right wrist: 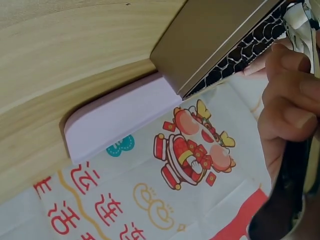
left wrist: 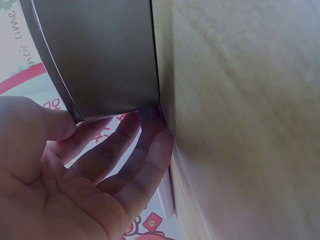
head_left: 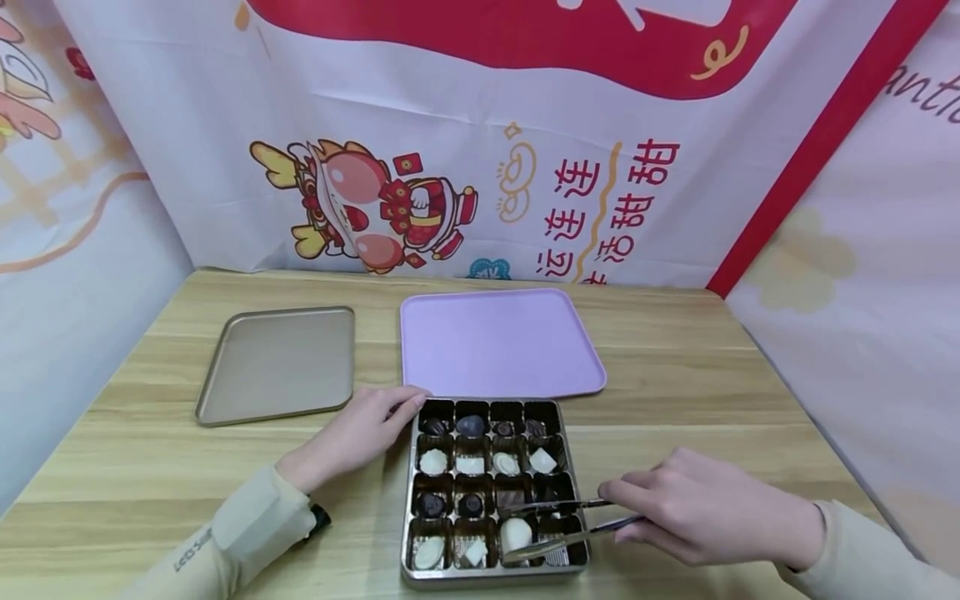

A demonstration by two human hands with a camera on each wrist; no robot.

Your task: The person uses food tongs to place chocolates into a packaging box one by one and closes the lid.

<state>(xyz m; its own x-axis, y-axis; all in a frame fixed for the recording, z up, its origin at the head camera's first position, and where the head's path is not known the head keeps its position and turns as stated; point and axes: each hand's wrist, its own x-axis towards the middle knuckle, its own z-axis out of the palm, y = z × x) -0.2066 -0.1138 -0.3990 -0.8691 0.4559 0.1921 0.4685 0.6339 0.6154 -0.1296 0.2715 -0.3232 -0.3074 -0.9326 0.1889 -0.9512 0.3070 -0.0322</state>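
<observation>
A metal box (head_left: 480,577) of chocolates sits on the table, its dark divided insert holding rows of dark and white pieces. My left hand (head_left: 378,417) holds its far left corner; the left wrist view shows the thumb at the rim and the fingers bent behind the wall (left wrist: 100,55). My right hand (head_left: 678,508) grips metal tongs (head_left: 611,525) from the right side. The arms of the tongs reach over the box, with the tips around a rounded white chocolate (head_left: 516,533) in the nearest row. In the right wrist view, fingers (right wrist: 292,112) wrap the tongs (right wrist: 275,212).
A purple tray (head_left: 498,342) lies just behind the box, close to its far edge. To the left is a beige metal tray (head_left: 288,367). A printed cloth (head_left: 450,100) hangs behind the wooden table (head_left: 675,350), and more cloth stands at both sides.
</observation>
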